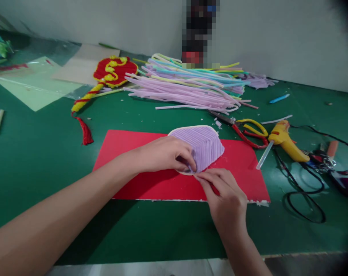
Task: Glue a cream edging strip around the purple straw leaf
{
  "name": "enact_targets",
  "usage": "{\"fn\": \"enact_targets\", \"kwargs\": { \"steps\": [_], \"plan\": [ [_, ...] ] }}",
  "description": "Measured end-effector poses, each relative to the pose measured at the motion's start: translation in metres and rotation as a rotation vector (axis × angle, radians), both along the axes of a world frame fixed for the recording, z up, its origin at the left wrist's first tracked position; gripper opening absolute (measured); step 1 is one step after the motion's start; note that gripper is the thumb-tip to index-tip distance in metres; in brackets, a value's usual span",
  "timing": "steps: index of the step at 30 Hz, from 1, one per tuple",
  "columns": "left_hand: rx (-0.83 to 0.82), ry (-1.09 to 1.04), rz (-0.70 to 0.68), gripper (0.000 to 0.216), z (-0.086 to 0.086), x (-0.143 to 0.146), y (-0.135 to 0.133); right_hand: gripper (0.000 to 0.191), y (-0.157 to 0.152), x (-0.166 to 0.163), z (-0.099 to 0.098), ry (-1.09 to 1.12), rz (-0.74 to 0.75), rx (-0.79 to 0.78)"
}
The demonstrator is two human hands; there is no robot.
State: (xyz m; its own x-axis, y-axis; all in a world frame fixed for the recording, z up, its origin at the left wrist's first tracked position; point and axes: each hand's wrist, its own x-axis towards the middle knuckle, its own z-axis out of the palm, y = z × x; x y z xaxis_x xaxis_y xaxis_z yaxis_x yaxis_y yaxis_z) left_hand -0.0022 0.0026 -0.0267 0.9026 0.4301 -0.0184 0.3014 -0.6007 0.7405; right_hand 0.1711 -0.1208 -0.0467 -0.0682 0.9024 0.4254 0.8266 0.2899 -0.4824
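Note:
A rounded piece covered in ridged lilac pipe cleaners point(208, 147) with a pale rim lies on a red sheet point(139, 186). My left hand point(170, 153) rests over its left part, with thumb and forefinger curled and pressed together at the near edge. From the right, my right hand point(225, 188) pinches at that same edge, its fingertips close to those of the left. The tiny bit between the right fingertips looks like a pipe cleaner's end, mostly hidden. The left hand covers part of the lilac piece.
Behind lies a heap of pipe cleaners point(185, 92). Scissors point(248, 132) and a yellow glue gun point(288, 142) with a black cord point(288, 195) are at right. A red-and-yellow fan point(113, 73) with a red tassel point(84, 132) and a light green sheet point(36, 88) lie left.

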Motion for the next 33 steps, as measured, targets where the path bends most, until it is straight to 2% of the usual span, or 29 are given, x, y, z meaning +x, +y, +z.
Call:
{"fn": "enact_targets", "kwargs": {
  "steps": [13,21,33],
  "plan": [
    [-0.016,-0.033,-0.026,0.018,0.0010,-0.0007,0.0006,0.006,0.0046,-0.0007,0.0002,0.118,-0.006,0.022],
    [-0.006,-0.014,-0.024,0.017,0.0012,-0.0007,0.0004,0.013,0.0044,-0.0007,-0.0005,0.107,-0.037,0.013],
    [-0.021,-0.046,-0.024,0.016,0.0002,-0.0019,0.0001,0.012,0.0047,0.0008,-0.0038,0.068,-0.060,0.046]
  ]
}}
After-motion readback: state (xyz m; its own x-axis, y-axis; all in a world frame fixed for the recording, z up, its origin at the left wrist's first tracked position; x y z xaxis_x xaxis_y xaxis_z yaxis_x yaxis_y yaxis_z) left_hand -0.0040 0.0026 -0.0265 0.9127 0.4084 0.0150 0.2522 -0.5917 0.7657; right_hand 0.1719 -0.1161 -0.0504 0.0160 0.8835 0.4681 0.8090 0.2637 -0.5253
